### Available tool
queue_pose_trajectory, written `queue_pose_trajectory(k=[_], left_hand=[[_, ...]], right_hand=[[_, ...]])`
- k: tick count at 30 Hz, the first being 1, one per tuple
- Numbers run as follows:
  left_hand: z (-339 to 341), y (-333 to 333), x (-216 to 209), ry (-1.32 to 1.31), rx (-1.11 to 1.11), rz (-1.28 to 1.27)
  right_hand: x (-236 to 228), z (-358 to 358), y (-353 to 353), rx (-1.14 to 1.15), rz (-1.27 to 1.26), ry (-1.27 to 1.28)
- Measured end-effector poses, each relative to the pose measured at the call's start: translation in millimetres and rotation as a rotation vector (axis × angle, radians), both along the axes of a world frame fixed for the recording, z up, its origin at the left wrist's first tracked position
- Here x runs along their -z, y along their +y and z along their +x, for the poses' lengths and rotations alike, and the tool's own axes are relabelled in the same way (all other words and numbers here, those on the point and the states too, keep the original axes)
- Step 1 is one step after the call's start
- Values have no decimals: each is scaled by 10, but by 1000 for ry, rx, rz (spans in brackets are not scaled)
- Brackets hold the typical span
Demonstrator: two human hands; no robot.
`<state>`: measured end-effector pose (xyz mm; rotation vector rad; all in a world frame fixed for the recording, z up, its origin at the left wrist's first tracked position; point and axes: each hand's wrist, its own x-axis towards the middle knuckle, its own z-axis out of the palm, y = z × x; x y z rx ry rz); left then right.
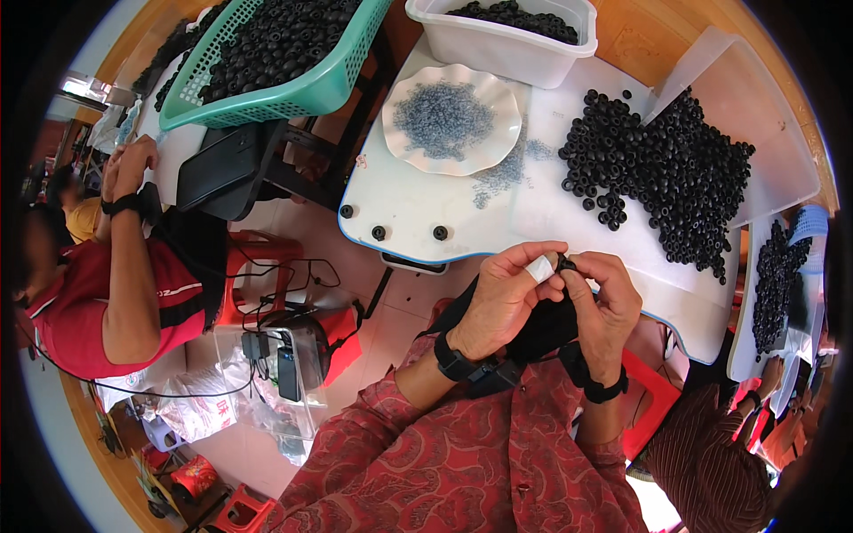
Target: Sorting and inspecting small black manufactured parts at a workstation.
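My left hand [506, 298] and my right hand [604, 306] meet just below the white table's front edge [400, 253]. Between the fingertips of both sits one small black rubber ring [566, 263]. A white bandage wraps my left thumb. Both wrists wear black bands. On the table above my hands lies a big heap of black rings [671, 178]. A white scalloped plate [451, 118] with tiny grey-blue rings stands to the left of the heap, with some of them spilled beside it.
A white tub [506, 40] and a teal basket [275, 58] of black rings stand at the back. Three finished black pieces [380, 232] lie by the front edge. A person in red sits at left. A tray of rings [775, 280] is at right.
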<state>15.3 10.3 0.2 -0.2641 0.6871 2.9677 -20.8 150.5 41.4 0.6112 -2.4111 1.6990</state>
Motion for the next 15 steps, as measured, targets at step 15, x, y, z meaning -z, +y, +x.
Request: queue_pose_trajectory(k=[15], left_hand=[[4,-6,-38,8,-52,-234]], right_hand=[[-132,16,-1,-12,73,32]])
